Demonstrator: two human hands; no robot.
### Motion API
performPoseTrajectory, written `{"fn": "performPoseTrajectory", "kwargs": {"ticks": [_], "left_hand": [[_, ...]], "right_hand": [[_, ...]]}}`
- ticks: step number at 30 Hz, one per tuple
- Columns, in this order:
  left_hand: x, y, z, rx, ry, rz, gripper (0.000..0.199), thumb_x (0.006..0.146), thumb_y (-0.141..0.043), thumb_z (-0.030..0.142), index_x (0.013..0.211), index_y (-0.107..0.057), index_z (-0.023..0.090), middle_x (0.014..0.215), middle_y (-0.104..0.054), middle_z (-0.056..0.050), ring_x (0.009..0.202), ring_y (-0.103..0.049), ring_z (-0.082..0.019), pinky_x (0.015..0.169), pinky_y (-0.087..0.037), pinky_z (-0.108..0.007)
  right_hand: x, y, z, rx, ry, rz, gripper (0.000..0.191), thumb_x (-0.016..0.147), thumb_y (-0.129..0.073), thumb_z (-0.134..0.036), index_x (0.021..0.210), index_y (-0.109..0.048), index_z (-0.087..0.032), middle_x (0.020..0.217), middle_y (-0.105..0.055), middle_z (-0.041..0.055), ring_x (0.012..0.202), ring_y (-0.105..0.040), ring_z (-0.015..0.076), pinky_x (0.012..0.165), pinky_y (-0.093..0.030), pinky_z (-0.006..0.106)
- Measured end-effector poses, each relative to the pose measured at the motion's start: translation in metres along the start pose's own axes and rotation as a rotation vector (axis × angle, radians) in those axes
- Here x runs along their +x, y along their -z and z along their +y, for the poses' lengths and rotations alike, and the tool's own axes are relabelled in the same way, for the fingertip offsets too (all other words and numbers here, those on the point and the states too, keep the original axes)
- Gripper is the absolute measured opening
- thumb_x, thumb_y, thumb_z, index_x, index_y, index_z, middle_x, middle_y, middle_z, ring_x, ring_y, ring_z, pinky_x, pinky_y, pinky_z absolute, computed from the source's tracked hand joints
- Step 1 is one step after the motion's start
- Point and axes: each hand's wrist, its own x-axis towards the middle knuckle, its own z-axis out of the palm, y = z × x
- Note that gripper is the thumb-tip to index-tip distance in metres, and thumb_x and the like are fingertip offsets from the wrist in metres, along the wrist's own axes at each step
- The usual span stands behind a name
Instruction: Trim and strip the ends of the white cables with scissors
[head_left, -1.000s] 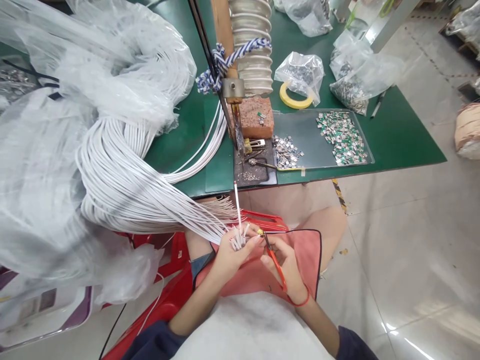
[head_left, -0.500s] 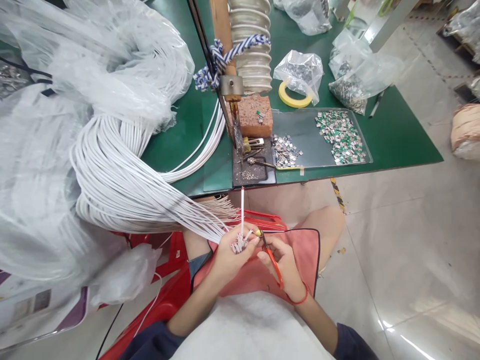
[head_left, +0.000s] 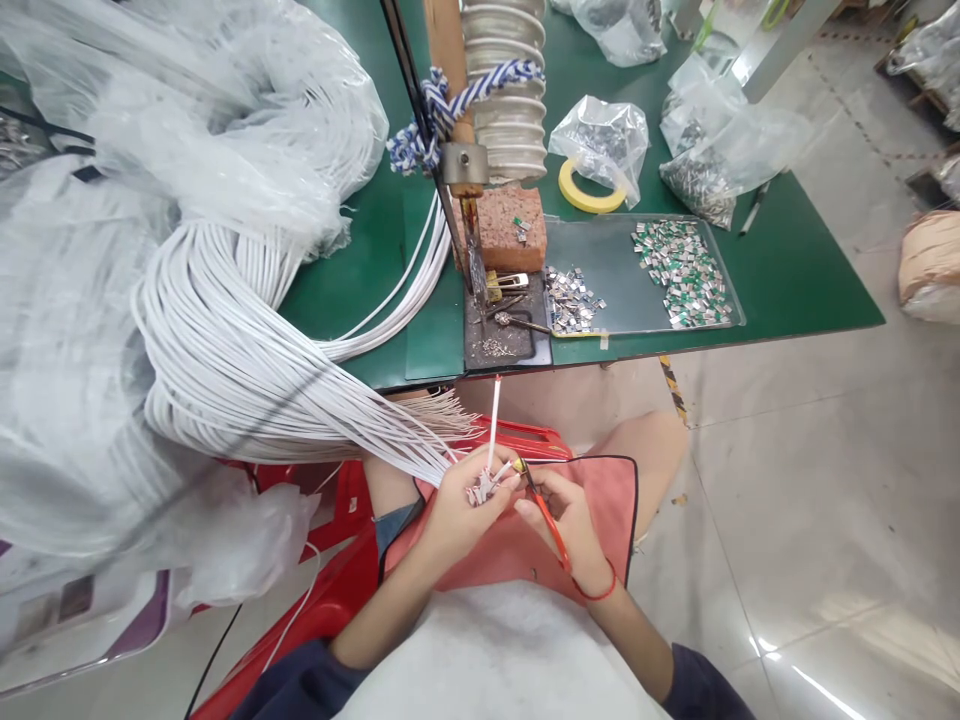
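A person's left hand (head_left: 459,515) pinches a tight cluster of white cable ends (head_left: 481,490) between fingers and thumb, with one cable (head_left: 493,425) standing upright from the grip. The right hand (head_left: 566,530) is closed on orange-handled scissors (head_left: 551,525), their tips just beside the left hand; whether the blades are apart or together is too small to tell. A red band (head_left: 600,594) circles the right wrist, and both hands are held over a pink cloth (head_left: 600,510) on the lap. From the left hand, the cables fan out into a large white coil (head_left: 225,370) wrapped in plastic sheeting (head_left: 187,130), which hangs over a green workbench (head_left: 375,300) and a red plastic seat (head_left: 330,590). On the bench are a brick (head_left: 501,232), a metal tray (head_left: 600,260) of small metal terminals (head_left: 682,275), a yellow tape roll (head_left: 592,190), and a ribbed duct (head_left: 504,100).
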Motion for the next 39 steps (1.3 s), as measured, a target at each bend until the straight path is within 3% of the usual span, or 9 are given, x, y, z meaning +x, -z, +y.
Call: {"fn": "performPoseTrajectory", "kwargs": {"ticks": [7, 13, 19, 21, 24, 29, 32, 35, 39], "left_hand": [[-0.001, -0.001, -0.007, -0.093, 0.050, 0.013, 0.013, 0.086, -0.062, 0.025, 0.077, -0.058, 0.016, 0.087, -0.060, -0.002, 0.072, -0.057, -0.012, 0.068, -0.046, -0.023], [0.003, -0.002, -0.006, -0.222, 0.142, 0.028, 0.016, 0.084, -0.065, 0.030, 0.079, -0.063, 0.015, 0.081, -0.064, -0.002, 0.058, -0.056, -0.010, 0.055, -0.046, -0.022], [0.008, -0.002, -0.007, -0.213, 0.131, 0.085, 0.017, 0.083, -0.065, 0.032, 0.080, -0.068, 0.015, 0.068, -0.068, -0.003, 0.064, -0.065, -0.016, 0.065, -0.054, -0.028], [0.009, -0.002, -0.008, -0.184, 0.124, 0.112, 0.017, 0.082, -0.067, 0.032, 0.079, -0.070, 0.015, 0.073, -0.071, -0.004, 0.067, -0.066, -0.017, 0.068, -0.055, -0.029], [0.011, -0.002, -0.006, -0.135, 0.085, 0.145, 0.018, 0.081, -0.067, 0.032, 0.078, -0.074, 0.016, 0.088, -0.074, -0.009, 0.088, -0.068, -0.022, 0.084, -0.054, -0.033], [0.014, -0.001, -0.003, -0.108, 0.053, 0.157, 0.020, 0.083, -0.065, 0.033, 0.085, -0.077, 0.018, 0.105, -0.072, -0.012, 0.109, -0.062, -0.025, 0.099, -0.046, -0.039], [0.013, 0.000, -0.007, -0.117, 0.059, 0.166, 0.022, 0.083, -0.065, 0.035, 0.077, -0.074, 0.016, 0.097, -0.071, -0.010, 0.089, -0.066, -0.021, 0.083, -0.052, -0.034], [0.009, -0.001, -0.013, -0.180, 0.113, 0.088, 0.023, 0.086, -0.062, 0.037, 0.080, -0.069, 0.016, 0.072, -0.065, -0.003, 0.060, -0.059, -0.013, 0.062, -0.049, -0.027], [0.006, -0.003, -0.013, -0.159, 0.170, -0.026, 0.023, 0.089, -0.058, 0.037, 0.086, -0.066, 0.016, 0.059, -0.057, 0.002, 0.055, -0.053, -0.012, 0.059, -0.044, -0.024]], "right_hand": [[0.002, -0.001, 0.002, 0.022, 0.018, 0.003, 0.024, 0.074, -0.077, -0.040, 0.087, -0.074, -0.020, 0.083, -0.074, 0.0054, 0.075, -0.067, 0.0203, 0.073, -0.056, 0.030], [0.005, 0.001, -0.003, 0.013, 0.032, -0.002, 0.023, 0.075, -0.076, -0.040, 0.086, -0.074, -0.019, 0.082, -0.073, 0.0056, 0.074, -0.067, 0.0205, 0.074, -0.056, 0.032], [0.004, 0.008, -0.008, -0.054, -0.008, 0.107, 0.020, 0.078, -0.073, -0.039, 0.079, -0.069, -0.019, 0.056, -0.058, -0.0023, 0.052, -0.054, 0.0130, 0.053, -0.049, 0.024], [0.003, 0.012, -0.007, -0.056, -0.043, 0.155, 0.023, 0.081, -0.069, -0.041, 0.083, -0.068, -0.018, 0.048, -0.048, -0.0059, 0.043, -0.043, 0.0098, 0.043, -0.040, 0.022], [0.001, 0.016, -0.005, -0.027, -0.062, 0.188, 0.027, 0.085, -0.064, -0.044, 0.089, -0.066, -0.018, 0.046, -0.041, -0.0078, 0.038, -0.032, 0.0075, 0.037, -0.030, 0.021], [0.002, 0.018, -0.005, -0.065, 0.002, 0.234, 0.028, 0.084, -0.063, -0.045, 0.093, -0.065, -0.018, 0.051, -0.045, -0.0056, 0.043, -0.040, 0.0105, 0.042, -0.038, 0.023], [0.002, 0.017, -0.010, -0.082, 0.071, 0.233, 0.027, 0.085, -0.062, -0.043, 0.097, -0.064, -0.019, 0.057, -0.048, -0.0040, 0.049, -0.045, 0.0122, 0.050, -0.044, 0.025], [0.000, 0.017, -0.014, -0.089, 0.117, 0.187, 0.024, 0.085, -0.062, -0.040, 0.097, -0.063, -0.020, 0.061, -0.051, -0.0030, 0.056, -0.049, 0.0135, 0.059, -0.047, 0.028], [0.001, 0.014, -0.016, -0.097, 0.120, 0.151, 0.020, 0.083, -0.065, -0.035, 0.096, -0.064, -0.020, 0.075, -0.062, 0.0010, 0.066, -0.059, 0.0158, 0.064, -0.051, 0.028]]}}
